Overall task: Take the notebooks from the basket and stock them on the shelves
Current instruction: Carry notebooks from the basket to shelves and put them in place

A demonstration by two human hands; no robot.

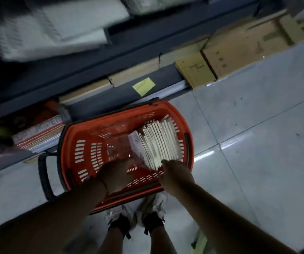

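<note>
A red plastic basket [85,149] stands on the floor in front of the shelves. A row of white notebooks [161,143] stands on edge in its right half, with clear plastic wrap [118,143] lying to their left. My left hand [116,174] reaches into the basket, and its fingers touch the left near corner of the notebook row. At the right near end of the row, the fingertips of my right hand [175,172] rest against the notebooks. The fingers of both hands look fairly straight, and their tips are partly hidden.
Dark grey shelves [147,43] run across the top, holding white paper packs [55,28] at the upper left. Brown cartons [239,46] and a yellow label [143,86] sit low on the right, paper reams [41,132] on the left. The basket's black handle [44,176] sticks out left. My shoes [138,213] stand on grey tiles.
</note>
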